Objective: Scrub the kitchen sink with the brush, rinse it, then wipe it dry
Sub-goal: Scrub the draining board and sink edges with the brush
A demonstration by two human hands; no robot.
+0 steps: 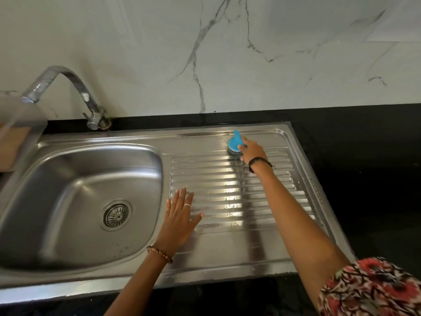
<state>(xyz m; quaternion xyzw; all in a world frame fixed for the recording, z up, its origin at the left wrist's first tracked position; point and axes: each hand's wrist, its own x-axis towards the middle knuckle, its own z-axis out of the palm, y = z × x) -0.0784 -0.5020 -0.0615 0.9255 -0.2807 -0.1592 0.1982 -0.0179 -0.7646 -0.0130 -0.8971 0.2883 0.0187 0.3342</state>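
A stainless steel sink fills the view, with a deep bowl [75,179] on the left and a ribbed draining board [268,197] on the right. My right hand [251,151] grips a round blue brush [234,143] at the far edge of the draining board, bristles down on the steel. My left hand [180,215] lies flat, fingers straight and spread, on the near left part of the draining board beside the bowl. Water drops glisten along the ribs.
A chrome tap [68,87] arches over the bowl's back left corner. A round drain strainer [117,215] sits in the bowl's floor. Black countertop [364,156] surrounds the sink, with a marble-patterned wall behind. A wooden board [11,147] stands at the far left.
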